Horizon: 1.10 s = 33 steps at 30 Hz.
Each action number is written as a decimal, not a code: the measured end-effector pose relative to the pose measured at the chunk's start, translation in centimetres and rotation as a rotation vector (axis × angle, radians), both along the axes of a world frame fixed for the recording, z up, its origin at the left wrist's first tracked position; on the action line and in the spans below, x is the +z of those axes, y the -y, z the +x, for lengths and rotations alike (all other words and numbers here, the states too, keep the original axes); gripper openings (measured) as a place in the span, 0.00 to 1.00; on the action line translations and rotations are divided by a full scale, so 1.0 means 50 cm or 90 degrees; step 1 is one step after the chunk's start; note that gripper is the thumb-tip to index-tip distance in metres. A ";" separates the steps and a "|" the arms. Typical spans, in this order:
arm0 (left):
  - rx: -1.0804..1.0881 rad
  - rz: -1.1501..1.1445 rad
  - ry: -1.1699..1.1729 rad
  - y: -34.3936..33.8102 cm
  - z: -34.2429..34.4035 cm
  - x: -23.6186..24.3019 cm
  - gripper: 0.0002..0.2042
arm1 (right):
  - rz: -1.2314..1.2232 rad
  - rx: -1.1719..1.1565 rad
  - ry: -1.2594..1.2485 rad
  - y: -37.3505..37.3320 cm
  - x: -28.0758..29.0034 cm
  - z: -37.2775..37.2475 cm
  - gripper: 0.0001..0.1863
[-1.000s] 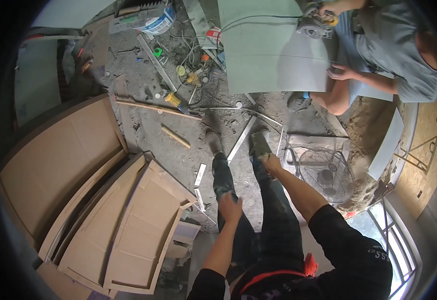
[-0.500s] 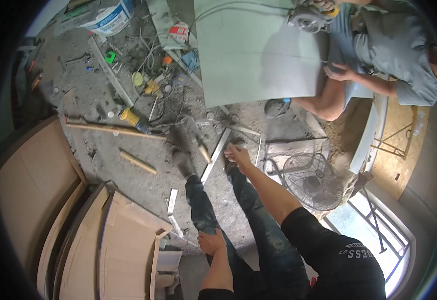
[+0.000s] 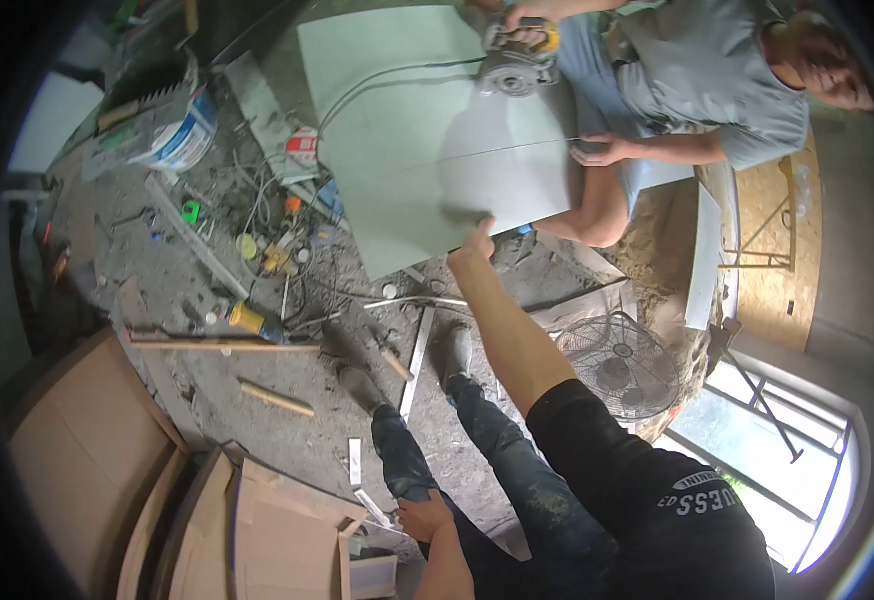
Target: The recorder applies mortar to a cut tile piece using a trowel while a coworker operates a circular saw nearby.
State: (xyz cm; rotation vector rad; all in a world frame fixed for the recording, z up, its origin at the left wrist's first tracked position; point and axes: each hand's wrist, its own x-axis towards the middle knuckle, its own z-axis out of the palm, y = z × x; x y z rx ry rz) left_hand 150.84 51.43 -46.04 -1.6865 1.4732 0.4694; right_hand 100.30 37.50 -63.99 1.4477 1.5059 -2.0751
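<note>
A large pale green board [image 3: 397, 150] with a thin line across it lies ahead of me. My right hand [image 3: 474, 243] is closed on its near edge, a finger showing on top and the rest partly hidden. My left hand [image 3: 425, 517] rests on my left thigh, fingers lying against the dark trousers, with nothing seen in it. Across the board, a co-worker in grey grips a corded circular saw [image 3: 519, 68] on its far right part. The co-worker's other hand [image 3: 607, 150] touches the board's right edge.
A hammer [image 3: 395, 364] and a pale metal strip [image 3: 417, 362] lie by my feet. A yellow power tool [image 3: 247, 318], cables and a white bucket [image 3: 182, 140] are at left. A fan [image 3: 619, 366] stands right; brown panels [image 3: 292, 520] lean at lower left.
My right hand has reached forward from above my right foot to the board's near edge and taken hold there. My left hand stays on my thigh. The view has tilted upward.
</note>
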 end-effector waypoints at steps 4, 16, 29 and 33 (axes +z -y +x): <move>-0.014 -0.030 0.004 0.007 -0.006 -0.007 0.36 | 0.018 0.035 -0.051 -0.016 -0.014 0.018 0.48; -0.041 -0.033 0.010 0.013 0.015 -0.023 0.34 | -0.059 0.082 -0.027 -0.032 -0.014 0.023 0.33; -0.020 -0.013 0.026 -0.011 -0.009 0.000 0.33 | -0.033 0.133 -0.060 -0.059 -0.006 0.006 0.37; -0.043 0.020 0.056 -0.010 0.012 -0.013 0.36 | -0.093 0.148 -0.079 -0.050 0.000 0.028 0.36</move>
